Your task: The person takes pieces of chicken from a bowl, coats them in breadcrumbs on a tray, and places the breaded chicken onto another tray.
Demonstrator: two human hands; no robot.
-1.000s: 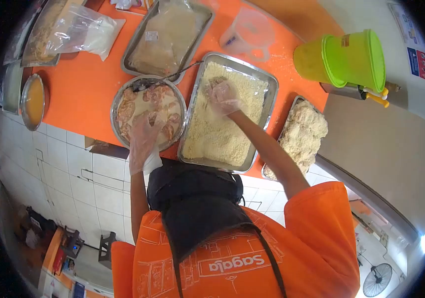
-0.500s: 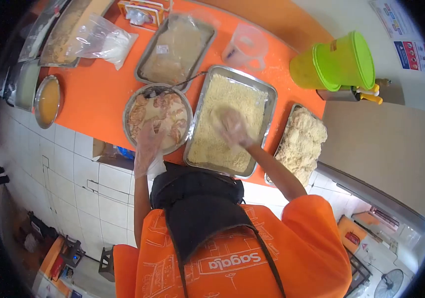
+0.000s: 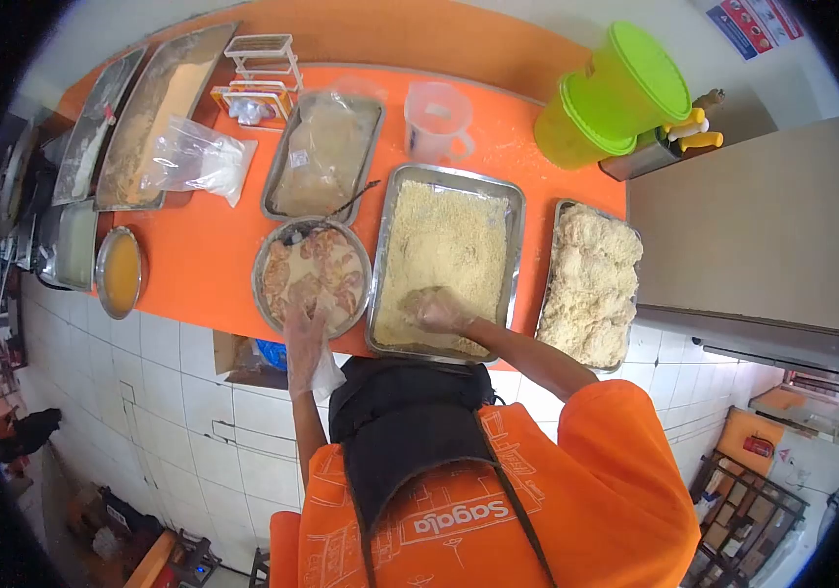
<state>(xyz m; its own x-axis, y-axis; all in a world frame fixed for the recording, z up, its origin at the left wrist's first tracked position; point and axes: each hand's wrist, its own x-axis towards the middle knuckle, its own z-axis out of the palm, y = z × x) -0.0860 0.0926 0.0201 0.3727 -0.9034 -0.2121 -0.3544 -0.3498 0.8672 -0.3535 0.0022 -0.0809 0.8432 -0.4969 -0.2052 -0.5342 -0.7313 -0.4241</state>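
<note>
My left hand [image 3: 306, 331], in a clear plastic glove, is at the near edge of a round metal bowl [image 3: 367, 284] of raw meat pieces [image 3: 326, 265] in pale liquid. Its fingers touch a piece of meat, but their grip is unclear. My right hand [image 3: 439, 311], also gloved, lies low in the large metal tray [image 3: 516, 230] of pale yellow crumbs [image 3: 449, 235]. Crumbs cover its fingertips, and whatever is under them is hidden. To the right, another tray [image 3: 544, 284] is heaped with crumb-coated pieces [image 3: 593, 284].
Behind the bowl are a plastic-covered tray [image 3: 268, 191] and a clear jug [image 3: 438, 120]. Green buckets [image 3: 586, 122] stand at the back right beside yellow-handled tools [image 3: 702, 140]. A bag of white powder [image 3: 204, 162], long trays [image 3: 160, 118] and a bowl of orange liquid [image 3: 121, 272] are at left.
My right hand has moved toward the near side of the crumb tray. My left hand remains at the bowl's near edge. The camera view has shifted.
</note>
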